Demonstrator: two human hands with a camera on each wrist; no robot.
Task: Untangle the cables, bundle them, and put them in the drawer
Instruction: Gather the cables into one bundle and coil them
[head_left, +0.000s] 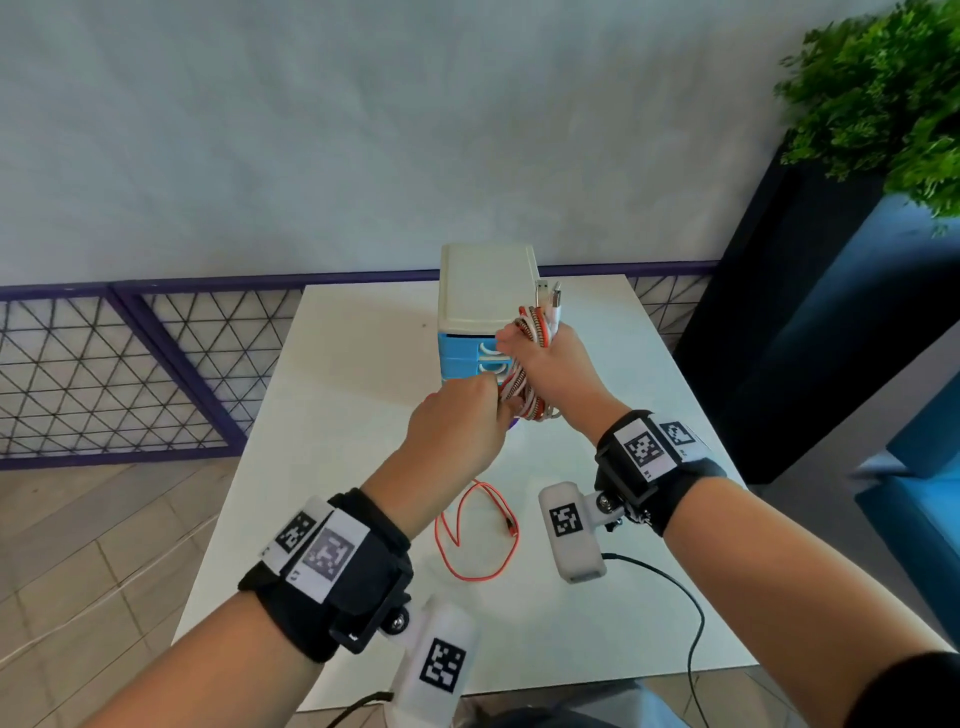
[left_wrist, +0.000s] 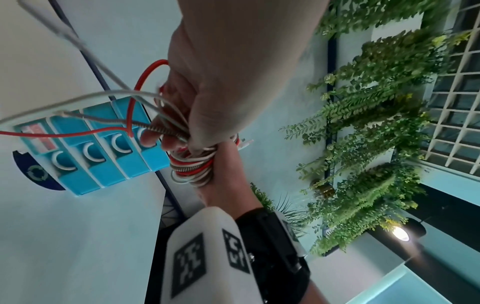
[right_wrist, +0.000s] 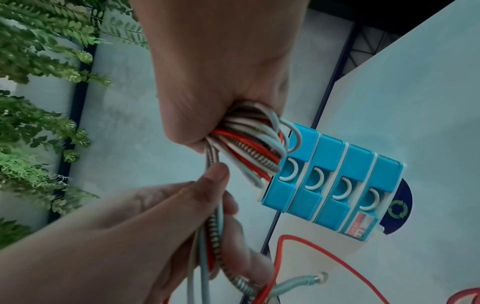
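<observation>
My head view is bright and evenly lit, and the plant (head_left: 883, 98) smears at the bent corner. My wrist views run dimmer and bluish; a lamp (left_wrist: 400, 233) glares, and my left hand (right_wrist: 161, 222) blurs up close.

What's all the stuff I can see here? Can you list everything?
cable bundle: one, white, orange and metal-coiled strands, gripped above the table
loose tail: one, orange, lying on the table
drawer unit: one, cream top, four blue drawers, all closed, far side of the table
table: one, white
plants: green, far right
fence: one, purple mesh, left
left hand: pinches the trailing strands
right hand: grips the bundle
wrist cameras: two, white, marker-tagged
</observation>
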